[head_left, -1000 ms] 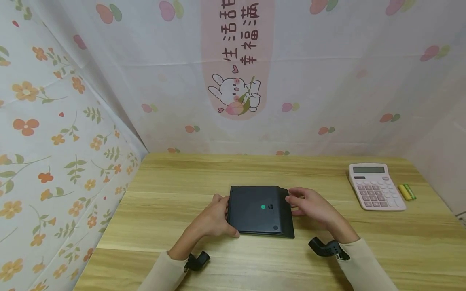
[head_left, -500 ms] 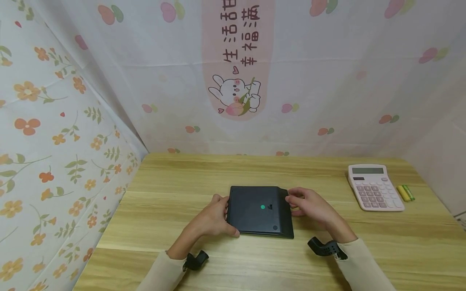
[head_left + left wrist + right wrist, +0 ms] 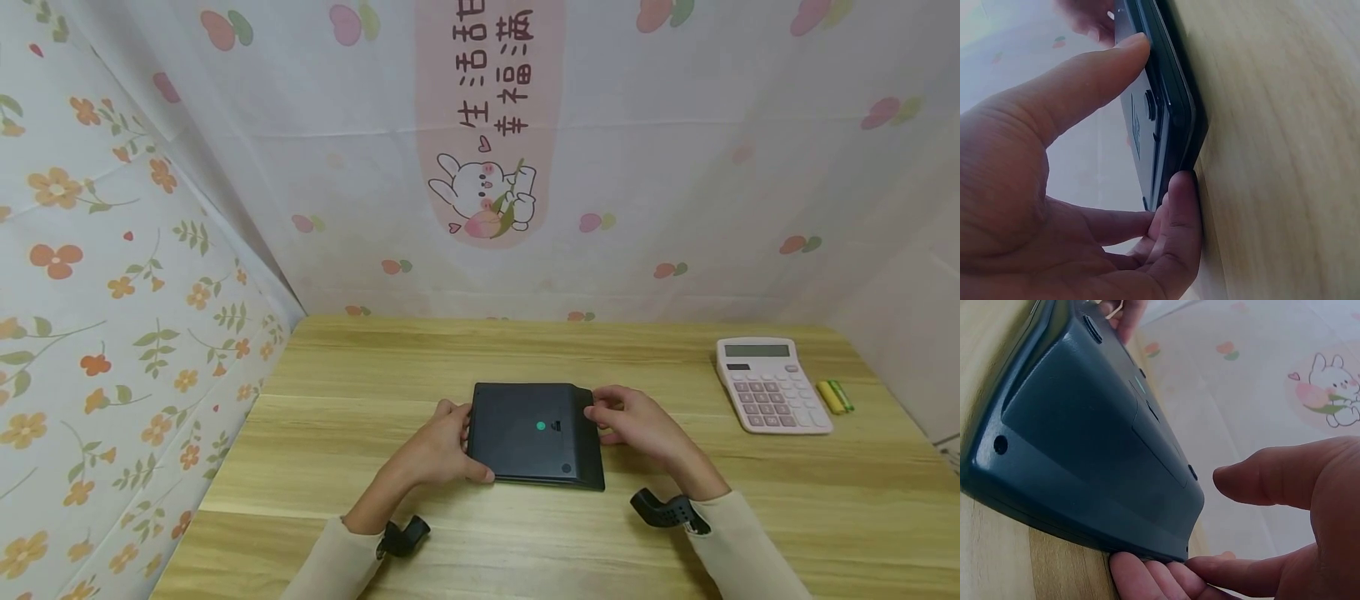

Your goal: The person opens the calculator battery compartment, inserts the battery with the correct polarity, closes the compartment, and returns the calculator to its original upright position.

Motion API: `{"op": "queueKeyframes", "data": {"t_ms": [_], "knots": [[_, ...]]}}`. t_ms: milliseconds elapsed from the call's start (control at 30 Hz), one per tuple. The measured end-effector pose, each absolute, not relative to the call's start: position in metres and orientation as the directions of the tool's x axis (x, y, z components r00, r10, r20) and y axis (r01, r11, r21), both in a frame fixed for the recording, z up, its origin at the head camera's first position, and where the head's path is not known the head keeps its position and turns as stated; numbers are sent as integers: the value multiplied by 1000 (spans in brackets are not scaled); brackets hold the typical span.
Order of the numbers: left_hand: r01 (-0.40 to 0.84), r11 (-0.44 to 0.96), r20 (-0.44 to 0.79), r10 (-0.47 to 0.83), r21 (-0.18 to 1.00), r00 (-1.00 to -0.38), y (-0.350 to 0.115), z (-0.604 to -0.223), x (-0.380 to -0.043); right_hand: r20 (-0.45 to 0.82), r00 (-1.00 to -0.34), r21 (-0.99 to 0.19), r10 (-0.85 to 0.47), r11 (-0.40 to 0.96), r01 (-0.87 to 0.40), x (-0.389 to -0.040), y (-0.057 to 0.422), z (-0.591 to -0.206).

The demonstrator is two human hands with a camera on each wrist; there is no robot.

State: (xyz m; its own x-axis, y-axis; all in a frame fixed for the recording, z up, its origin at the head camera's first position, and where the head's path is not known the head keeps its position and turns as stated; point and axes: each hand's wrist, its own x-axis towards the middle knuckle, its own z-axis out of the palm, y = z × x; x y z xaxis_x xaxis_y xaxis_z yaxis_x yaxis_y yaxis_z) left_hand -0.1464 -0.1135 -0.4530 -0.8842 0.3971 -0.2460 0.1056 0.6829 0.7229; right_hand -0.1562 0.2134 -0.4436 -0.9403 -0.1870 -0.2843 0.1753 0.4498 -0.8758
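Observation:
A dark calculator (image 3: 521,433) is back side up, low over the table, with a green round sticker, a battery cover and small feet on its back. My left hand (image 3: 442,448) grips its left end, thumb over the near corner and fingers at the lower edge, as the left wrist view shows. At the opposite end is my right hand (image 3: 643,427). In the right wrist view its fingers (image 3: 1138,578) curl in at the calculator's edge, while the thumb (image 3: 1260,478) stands just off the back. The calculator's key side is hidden.
On the right of the wooden table (image 3: 360,358) lies a pink calculator (image 3: 772,387), keys up. Beside it are a yellow battery (image 3: 830,397) and a green battery (image 3: 844,395). A printed cloth (image 3: 637,167) hangs behind the table, and a floral one (image 3: 135,333) hangs at the left.
Hardly anything differs. My right hand and forearm have shifted very slightly left; both hands stay at the dark calculator's two ends.

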Motion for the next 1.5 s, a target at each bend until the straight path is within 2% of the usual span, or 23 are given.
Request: {"op": "queueKeyframes", "data": {"t_ms": [400, 667, 1133, 1267, 1400, 1500], "knots": [[120, 676, -199, 375, 727, -905, -109, -451, -148, -251, -955, -867, -156, 475, 150, -155, 210, -447], [145, 692, -159, 356, 707, -921, -99, -445, -151, -150, -980, -807, -130, 589, 45, -152, 202, -438], [187, 725, -155, 377, 663, -913, -83, -438, -153, 4, -980, -678, -201, 720, -151, -154, 180, -430], [201, 733, -161, 391, 649, -906, -78, -439, -153, 101, -939, -665, -328, 680, -309, -155, 184, -435], [242, 748, -164, 424, 618, -891, -75, -442, -153, 189, -851, -615, -490, 616, -492, -157, 189, -444], [278, 757, -164, 450, 592, -878, -74, -444, -153, 223, -791, -562, -569, 588, -582, -159, 192, -451]]}}
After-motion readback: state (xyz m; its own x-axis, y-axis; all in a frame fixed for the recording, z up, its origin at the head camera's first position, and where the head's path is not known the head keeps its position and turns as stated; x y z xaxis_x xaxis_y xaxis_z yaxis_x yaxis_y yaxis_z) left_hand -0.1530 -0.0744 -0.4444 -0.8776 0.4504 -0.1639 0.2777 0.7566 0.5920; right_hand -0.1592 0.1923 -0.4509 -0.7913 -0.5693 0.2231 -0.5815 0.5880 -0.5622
